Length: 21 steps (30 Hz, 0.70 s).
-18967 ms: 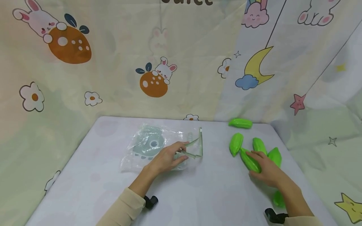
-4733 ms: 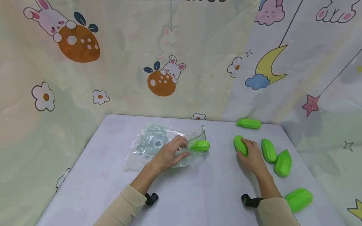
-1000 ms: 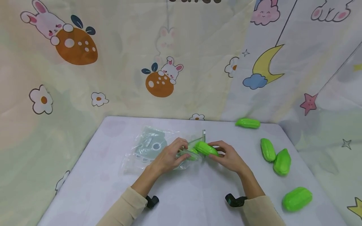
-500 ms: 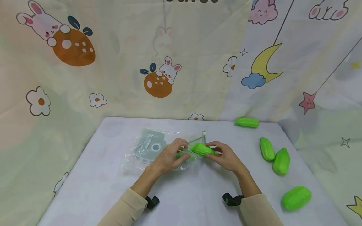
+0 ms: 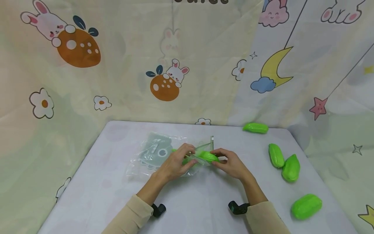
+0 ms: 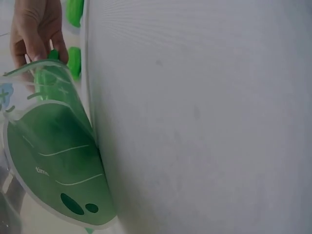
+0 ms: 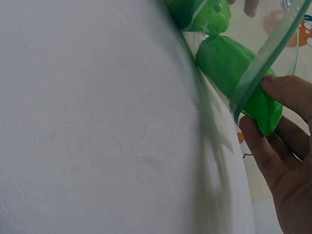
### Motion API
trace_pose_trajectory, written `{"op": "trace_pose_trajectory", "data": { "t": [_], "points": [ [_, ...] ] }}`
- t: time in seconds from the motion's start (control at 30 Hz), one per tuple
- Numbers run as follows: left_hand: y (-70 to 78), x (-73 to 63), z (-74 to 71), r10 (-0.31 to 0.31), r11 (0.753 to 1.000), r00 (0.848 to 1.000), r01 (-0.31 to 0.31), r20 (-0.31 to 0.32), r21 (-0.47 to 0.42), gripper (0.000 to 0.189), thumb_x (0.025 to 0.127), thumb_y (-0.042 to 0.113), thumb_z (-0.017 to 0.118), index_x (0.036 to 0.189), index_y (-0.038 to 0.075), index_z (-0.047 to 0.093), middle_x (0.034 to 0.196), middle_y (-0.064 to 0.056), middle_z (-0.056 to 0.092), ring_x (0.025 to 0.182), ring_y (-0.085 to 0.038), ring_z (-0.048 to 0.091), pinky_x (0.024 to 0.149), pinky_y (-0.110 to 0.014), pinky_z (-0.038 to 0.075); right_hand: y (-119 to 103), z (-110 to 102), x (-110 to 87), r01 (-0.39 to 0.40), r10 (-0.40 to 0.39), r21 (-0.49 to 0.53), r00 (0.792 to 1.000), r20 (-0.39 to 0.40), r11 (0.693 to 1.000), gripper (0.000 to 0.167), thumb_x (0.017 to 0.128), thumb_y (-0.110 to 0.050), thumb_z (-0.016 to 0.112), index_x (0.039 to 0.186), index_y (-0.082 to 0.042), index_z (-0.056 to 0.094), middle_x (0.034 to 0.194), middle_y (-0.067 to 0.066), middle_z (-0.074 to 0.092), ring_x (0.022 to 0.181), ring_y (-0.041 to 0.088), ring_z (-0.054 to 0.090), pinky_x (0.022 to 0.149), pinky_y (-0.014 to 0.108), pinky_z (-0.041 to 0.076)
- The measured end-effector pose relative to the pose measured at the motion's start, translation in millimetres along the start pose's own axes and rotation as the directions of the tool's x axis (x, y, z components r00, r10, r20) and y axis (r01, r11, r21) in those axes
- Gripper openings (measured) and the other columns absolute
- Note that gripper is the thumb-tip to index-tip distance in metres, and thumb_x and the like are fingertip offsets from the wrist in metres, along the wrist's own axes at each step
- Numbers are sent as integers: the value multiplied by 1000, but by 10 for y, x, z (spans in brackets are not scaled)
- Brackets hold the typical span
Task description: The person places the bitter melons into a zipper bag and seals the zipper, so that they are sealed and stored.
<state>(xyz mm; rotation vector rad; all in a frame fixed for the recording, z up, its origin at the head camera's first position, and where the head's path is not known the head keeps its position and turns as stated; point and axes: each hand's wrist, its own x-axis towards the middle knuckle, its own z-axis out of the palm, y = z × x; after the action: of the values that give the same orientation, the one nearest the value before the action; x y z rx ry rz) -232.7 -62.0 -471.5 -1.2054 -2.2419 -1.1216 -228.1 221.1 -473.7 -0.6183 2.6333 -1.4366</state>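
A clear plastic zip bag with a grey-green cartoon print lies on the table, its mouth facing right. My left hand pinches the bag's mouth at its edge, thumb and fingers holding it apart. My right hand grips the outer end of a shiny green ridged toy fruit. In the right wrist view most of that toy fruit lies inside the bag's rim, with its tip between my thumb and fingers. Deeper in the bag sits another green toy fruit, partly hidden by my left hand in the head view.
Several more green toy fruits lie at the right: one at the back edge, two side by side, and one near the front. A white cloth covers the table. A printed curtain hangs behind it.
Earlier my right hand took this toy fruit from the right of the table. Over the last second it has slid leftward into the bag's mouth. My left hand stays on the bag.
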Motion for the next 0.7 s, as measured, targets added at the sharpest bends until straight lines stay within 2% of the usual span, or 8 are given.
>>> {"op": "trace_pose_trajectory", "data": {
  "t": [0.2, 0.4, 0.53, 0.7],
  "points": [
    [8, 29, 4, 14, 1000, 1000, -14, 6, -5, 29, 95, 14, 74, 116, 5, 56, 125, -10, 60, 106, -19, 67, 91, -22, 56, 6, -5, -19, 39, -38, 3, 999, -14, 999, 37, 93, -9, 76, 129, -10, 68, 126, 8, 64, 116, 31, 64, 91, 34, 60],
    [8, 13, -3, 9, 1000, 1000, -9, 8, 4, 29, 96, 14, 74, 117, 8, 56, 127, -8, 62, 110, -18, 66, 93, -21, 55, 31, 8, -14, 8, -8, -6, 1000, -12, 1000, 39, 95, -9, 74, 132, -10, 65, 130, 8, 66, 120, 31, 64, 94, 35, 59],
    [0, 19, 5, 10, 1000, 1000, -10, 6, 18, 29, 95, 15, 75, 117, 9, 57, 131, -7, 62, 116, -19, 65, 89, -23, 56, 46, 8, -11, -8, 8, -5, 1000, -20, 1000, 39, 95, -9, 74, 132, -10, 65, 131, 8, 67, 120, 30, 64, 94, 35, 58],
    [6, 17, 3, 7, 1000, 1000, -7, 0, 29, 29, 96, 17, 75, 116, 13, 55, 136, -5, 62, 123, -20, 63, 89, -26, 56, 62, 15, -4, 3, -3, -4, 1000, -25, 1000, 36, 95, -9, 74, 130, -9, 66, 130, 9, 68, 118, 31, 65, 93, 35, 59]
  ]
}}
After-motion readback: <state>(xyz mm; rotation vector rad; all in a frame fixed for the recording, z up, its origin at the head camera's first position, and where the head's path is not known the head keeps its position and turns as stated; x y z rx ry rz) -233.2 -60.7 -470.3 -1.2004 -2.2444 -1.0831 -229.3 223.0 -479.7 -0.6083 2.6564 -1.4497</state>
